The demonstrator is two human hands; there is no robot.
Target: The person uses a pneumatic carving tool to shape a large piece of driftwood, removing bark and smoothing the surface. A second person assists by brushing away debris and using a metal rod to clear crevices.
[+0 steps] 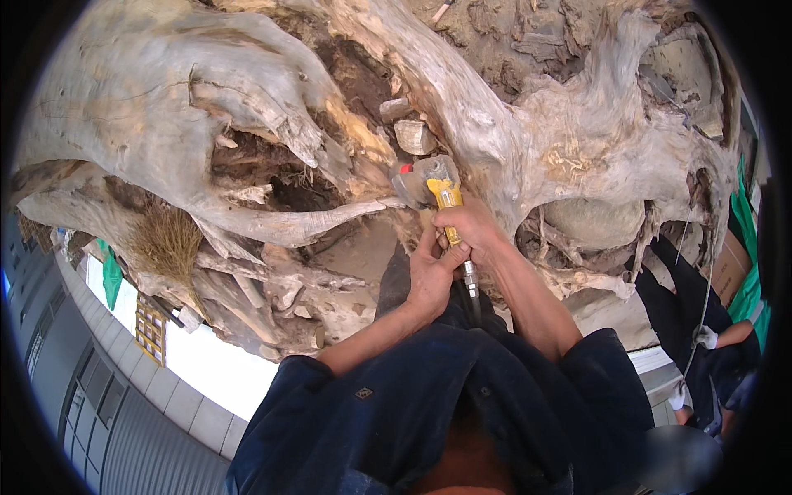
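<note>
A yellow-handled air grinder with a grey metal head is in both my hands. My right hand wraps round its handle. Below it, my left hand closes on the lower end of the grip, just above the metal hose coupling. The grinder's disc, with a red spot beside it, lies close to the wood between two big roots; whether it touches cannot be made out. All around spreads a large, pale, weathered root stump with deep hollows.
Two cut wood blocks sit in a gap beyond the grinder. A bundle of dry twigs rests on the roots at left. Off to the right, another person in dark clothes and white gloves stands by a thin cable. Green cloth hangs there.
</note>
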